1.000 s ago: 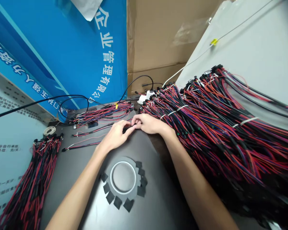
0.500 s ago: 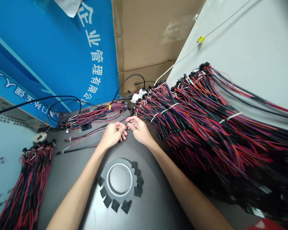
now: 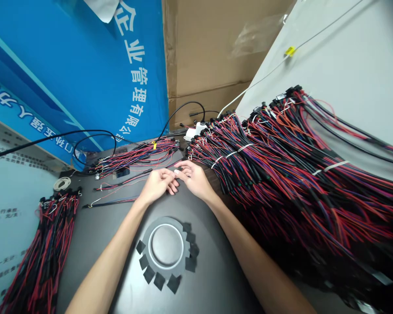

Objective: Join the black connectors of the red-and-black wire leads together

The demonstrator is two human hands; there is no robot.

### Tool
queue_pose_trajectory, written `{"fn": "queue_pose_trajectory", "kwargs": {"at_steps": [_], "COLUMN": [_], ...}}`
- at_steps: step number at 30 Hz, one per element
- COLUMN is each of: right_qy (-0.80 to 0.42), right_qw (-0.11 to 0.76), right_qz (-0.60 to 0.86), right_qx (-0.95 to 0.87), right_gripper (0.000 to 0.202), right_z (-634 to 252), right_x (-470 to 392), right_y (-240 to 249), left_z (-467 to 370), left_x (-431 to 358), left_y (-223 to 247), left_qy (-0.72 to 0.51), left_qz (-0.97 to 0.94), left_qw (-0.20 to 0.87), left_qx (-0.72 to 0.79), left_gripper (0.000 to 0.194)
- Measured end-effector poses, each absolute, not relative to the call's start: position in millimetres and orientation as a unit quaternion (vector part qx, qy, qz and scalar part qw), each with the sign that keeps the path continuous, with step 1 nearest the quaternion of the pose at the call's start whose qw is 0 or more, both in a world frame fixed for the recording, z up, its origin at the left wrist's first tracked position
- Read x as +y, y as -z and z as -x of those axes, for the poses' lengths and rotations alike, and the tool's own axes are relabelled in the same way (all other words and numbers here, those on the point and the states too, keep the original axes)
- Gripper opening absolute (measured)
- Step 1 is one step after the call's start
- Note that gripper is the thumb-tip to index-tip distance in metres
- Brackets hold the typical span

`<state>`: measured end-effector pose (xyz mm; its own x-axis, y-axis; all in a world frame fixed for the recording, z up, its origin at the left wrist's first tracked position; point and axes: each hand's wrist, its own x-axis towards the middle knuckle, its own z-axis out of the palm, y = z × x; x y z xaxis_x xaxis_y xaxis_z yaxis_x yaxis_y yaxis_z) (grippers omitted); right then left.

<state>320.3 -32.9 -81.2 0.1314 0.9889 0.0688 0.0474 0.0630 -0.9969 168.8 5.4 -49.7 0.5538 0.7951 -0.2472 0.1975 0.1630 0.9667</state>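
Note:
My left hand (image 3: 159,183) and my right hand (image 3: 194,179) meet above the dark table, fingertips pinched together. A thin wire harness (image 3: 113,202), with a black connector at its left end, runs under my left hand, which seems closed on its far end. A small dark piece shows at my right fingertips, too small to make out. Just behind, a second harness (image 3: 124,179) lies and passes behind the left hand. Nearer to me, between my forearms, sits a round grey dish (image 3: 167,246) with several black tape pieces (image 3: 159,281) stuck around its rim.
Tied bundles of red, black and blue wires (image 3: 268,161) pile up along the right. A loose wire bundle (image 3: 137,155) lies at the back, another bundle (image 3: 52,240) at the left edge. A white plug (image 3: 195,130), a black cable (image 3: 52,138) and cardboard (image 3: 209,52) are behind.
The view has turned slightly left, so the scene sits further right. My hands stay pinched together in nearly the same place, fingertips shifting a little closer.

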Motion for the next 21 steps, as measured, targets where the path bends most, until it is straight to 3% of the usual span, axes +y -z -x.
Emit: {"fn": "queue_pose_trajectory", "kwargs": {"at_steps": [11,18,21], "right_qy": [-0.436,-0.431,-0.432], "right_qw": [0.531,0.538,0.531], "right_qz": [0.513,0.504,0.508], "right_qx": [-0.514,-0.52,-0.522], "right_gripper": [0.032,0.03,0.032], "right_z": [-322,-323,-323], "right_x": [-29,-30,-30], "right_y": [87,86,86], "left_z": [-160,-159,-159], "left_x": [3,2,3], "left_y": [31,27,26], "left_qy": [-0.187,-0.187,-0.186], "left_qz": [-0.712,-0.78,-0.787], "left_qw": [0.506,0.39,0.396], "left_qx": [0.449,0.452,0.435], "left_gripper": [0.02,0.025,0.022]}}
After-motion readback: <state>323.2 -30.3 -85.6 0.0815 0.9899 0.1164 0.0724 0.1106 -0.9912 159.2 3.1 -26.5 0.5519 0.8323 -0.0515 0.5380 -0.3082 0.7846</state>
